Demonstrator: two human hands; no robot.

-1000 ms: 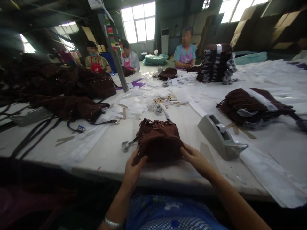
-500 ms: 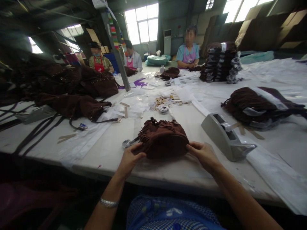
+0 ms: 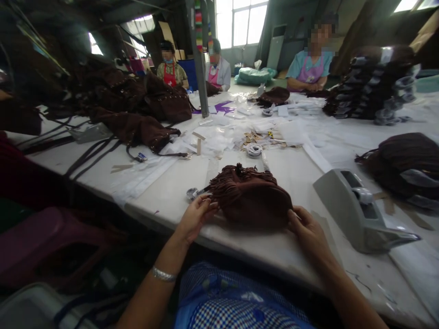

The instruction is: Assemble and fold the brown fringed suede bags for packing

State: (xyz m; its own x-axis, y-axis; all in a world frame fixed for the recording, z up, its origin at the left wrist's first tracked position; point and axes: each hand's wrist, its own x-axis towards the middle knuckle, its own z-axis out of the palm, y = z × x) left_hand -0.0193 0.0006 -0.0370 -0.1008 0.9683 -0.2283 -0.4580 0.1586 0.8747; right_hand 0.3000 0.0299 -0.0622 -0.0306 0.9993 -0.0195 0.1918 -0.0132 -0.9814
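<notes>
A small brown suede bag with fringe (image 3: 252, 196) lies on the white table (image 3: 164, 192) right in front of me. My left hand (image 3: 196, 218) pinches the bag's left edge, fingers closed on the suede. My right hand (image 3: 307, 230) grips its right edge the same way. A metal clasp on a strap (image 3: 192, 193) sticks out from the bag's left side, just above my left hand.
A grey tape dispenser (image 3: 360, 210) stands right of the bag. Piles of brown bags lie at left (image 3: 137, 123), at right (image 3: 404, 164) and stacked at the back right (image 3: 373, 87). Paper scraps and tape rolls (image 3: 255, 141) litter the middle. Three people sit at the far side.
My view has swung left and down. Both hands stay on the bag's two ends, and the bag has barely shifted on the table.
</notes>
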